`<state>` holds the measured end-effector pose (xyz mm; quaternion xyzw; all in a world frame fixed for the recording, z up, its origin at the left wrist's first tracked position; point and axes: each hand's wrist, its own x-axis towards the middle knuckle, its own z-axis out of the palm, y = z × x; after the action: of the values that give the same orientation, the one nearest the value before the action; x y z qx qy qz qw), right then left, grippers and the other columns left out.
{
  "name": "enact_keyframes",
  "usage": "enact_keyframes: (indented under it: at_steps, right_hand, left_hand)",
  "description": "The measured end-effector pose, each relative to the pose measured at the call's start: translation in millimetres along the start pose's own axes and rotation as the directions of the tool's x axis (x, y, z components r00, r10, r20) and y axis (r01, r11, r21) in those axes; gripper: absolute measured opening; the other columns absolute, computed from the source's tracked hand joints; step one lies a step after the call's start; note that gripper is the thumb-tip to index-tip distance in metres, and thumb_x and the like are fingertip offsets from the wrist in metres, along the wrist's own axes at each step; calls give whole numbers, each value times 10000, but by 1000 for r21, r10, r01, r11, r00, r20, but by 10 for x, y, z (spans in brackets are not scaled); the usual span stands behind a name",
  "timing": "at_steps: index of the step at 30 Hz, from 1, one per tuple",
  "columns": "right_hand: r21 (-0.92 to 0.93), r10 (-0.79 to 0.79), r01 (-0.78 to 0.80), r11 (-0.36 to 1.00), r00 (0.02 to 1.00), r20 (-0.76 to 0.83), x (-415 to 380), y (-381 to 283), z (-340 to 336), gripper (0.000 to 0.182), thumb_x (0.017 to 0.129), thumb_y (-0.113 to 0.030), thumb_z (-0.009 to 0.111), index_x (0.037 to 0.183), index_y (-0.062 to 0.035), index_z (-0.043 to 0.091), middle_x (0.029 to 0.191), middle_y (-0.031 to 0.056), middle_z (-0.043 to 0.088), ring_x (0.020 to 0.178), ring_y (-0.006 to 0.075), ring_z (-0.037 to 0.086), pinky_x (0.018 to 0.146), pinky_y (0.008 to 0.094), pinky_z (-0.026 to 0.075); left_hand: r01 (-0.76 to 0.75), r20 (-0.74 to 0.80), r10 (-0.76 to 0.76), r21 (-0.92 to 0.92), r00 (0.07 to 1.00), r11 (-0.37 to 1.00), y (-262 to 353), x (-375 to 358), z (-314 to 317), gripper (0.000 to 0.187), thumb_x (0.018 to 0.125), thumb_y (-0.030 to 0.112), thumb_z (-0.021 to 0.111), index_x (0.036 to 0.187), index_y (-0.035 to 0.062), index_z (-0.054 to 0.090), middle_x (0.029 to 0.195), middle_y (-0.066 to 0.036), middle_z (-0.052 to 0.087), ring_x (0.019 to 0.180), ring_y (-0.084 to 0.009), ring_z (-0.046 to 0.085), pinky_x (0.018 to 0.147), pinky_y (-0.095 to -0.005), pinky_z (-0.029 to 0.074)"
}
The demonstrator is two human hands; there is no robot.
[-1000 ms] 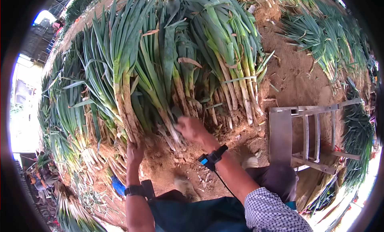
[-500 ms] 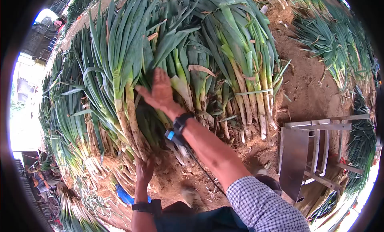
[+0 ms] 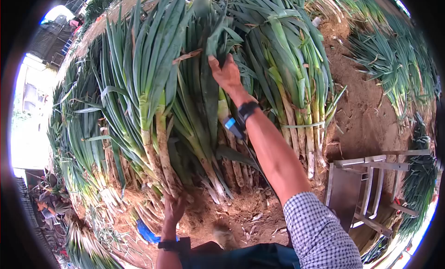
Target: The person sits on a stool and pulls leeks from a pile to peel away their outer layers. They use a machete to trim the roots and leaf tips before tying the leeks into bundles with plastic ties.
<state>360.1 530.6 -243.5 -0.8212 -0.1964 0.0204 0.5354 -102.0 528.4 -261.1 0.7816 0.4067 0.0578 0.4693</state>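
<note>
My left hand [image 3: 174, 208] is closed around the dirty root ends of a few tall leeks [image 3: 160, 139], which stand nearly upright with their green leaves fanned at the top. Higher up and to the right, my right hand [image 3: 227, 76] pinches a broad green leek leaf [image 3: 211, 49] between thumb and fingers. Beneath my right forearm lie more loose leeks [image 3: 218, 174], their roots toward me. To the right of that hand rests a leek bundle [image 3: 296, 83], bound near its white stems by a pale tie [image 3: 303, 125].
A metal stool-like frame [image 3: 345, 190] stands at the right on brown soil [image 3: 357, 111]. More leeks [image 3: 391, 60] lie beyond it. Leek piles [image 3: 83, 153] fill the left side. Something blue [image 3: 147, 232] lies near my left wrist. A person [image 3: 48, 208] is at the far left.
My right hand has moved up and to the right, from open among the leaves to gripping one leaf. My left hand still holds the root ends. The view has shifted slightly.
</note>
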Motion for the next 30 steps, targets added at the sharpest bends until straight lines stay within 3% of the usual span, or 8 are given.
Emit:
enact_keyframes:
  at_steps: [11, 17, 18, 20, 21, 27, 29, 30]
  right_hand:
    - [-109, -311, 335, 936, 931, 193, -14, -434, 763, 907, 888, -697, 358, 1325, 92, 453, 1362, 274, 450, 1310, 408, 370, 1122, 486, 220]
    - [54, -281, 288, 956, 953, -109, -368, -473, 261, 588, 920, -470, 554, 1139, 75, 570, 1140, 285, 578, 1089, 437, 530, 958, 496, 412]
    - [37, -396, 432, 901, 854, -338, -630, -488, 49, 374, 892, -257, 653, 1067, 67, 588, 1069, 280, 603, 959, 447, 565, 844, 500, 469]
    - [81, -287, 328, 941, 903, -319, -1315, -432, -395, 258, 846, -113, 687, 1029, 37, 582, 1010, 239, 607, 922, 426, 566, 795, 500, 460]
    - [23, -274, 297, 955, 905, -326, -1672, -332, -536, 231, 839, -92, 685, 1008, 22, 576, 973, 221, 605, 902, 420, 562, 773, 501, 455]
    - [-146, 50, -74, 987, 985, -165, -2860, 464, -1418, 139, 910, -157, 626, 918, -19, 640, 962, 154, 644, 857, 262, 616, 742, 379, 528]
    - [-376, 148, -199, 905, 976, -161, -2873, 802, -1603, 259, 929, -159, 615, 1114, 23, 630, 1064, 176, 628, 897, 262, 626, 774, 386, 547]
    - [-205, 390, -398, 894, 917, -79, -2836, 697, -1763, 324, 937, -181, 598, 1170, 44, 603, 1133, 201, 623, 940, 314, 628, 851, 408, 543]
  left_hand:
    - [102, 39, -104, 54, 994, 993, 32, 65, 35, 572, 898, 172, 637, 1311, -38, 302, 1042, -196, 615, 878, -267, 662, 724, -358, 564]
    - [43, 48, -40, -65, 998, 997, -541, 193, 85, 604, 877, 176, 670, 1290, -99, 327, 1134, -254, 559, 1079, -329, 542, 932, -412, 439]
    - [7, 3, -7, -57, 1000, 998, -497, 177, 104, 601, 877, 174, 671, 1278, -112, 327, 1124, -247, 559, 1068, -319, 540, 922, -404, 439]
    - [-223, -74, 231, 107, 970, 969, -701, 261, 105, 603, 873, 185, 692, 1243, -111, 319, 1074, -229, 564, 985, -266, 584, 789, -378, 503]
    - [159, 76, -152, -84, 985, 984, -304, 190, 57, 644, 858, 228, 718, 1230, -102, 308, 1074, -246, 553, 988, -285, 592, 798, -427, 516]
    - [172, -248, -96, 309, 964, 935, -160, 101, 253, 810, 840, 366, 714, 1313, -98, 249, 1201, -333, 476, 1044, -418, 569, 902, -534, 495]
    - [249, -295, -120, 454, 948, 855, 7, 34, 317, 887, 843, 399, 691, 1385, -95, 191, 1282, -357, 411, 1058, -462, 551, 924, -530, 490]
    - [355, -226, -284, 395, 932, 847, 321, -93, 274, 924, 860, 415, 642, 1456, -74, 132, 1367, -347, 319, 1128, -507, 491, 981, -533, 461]
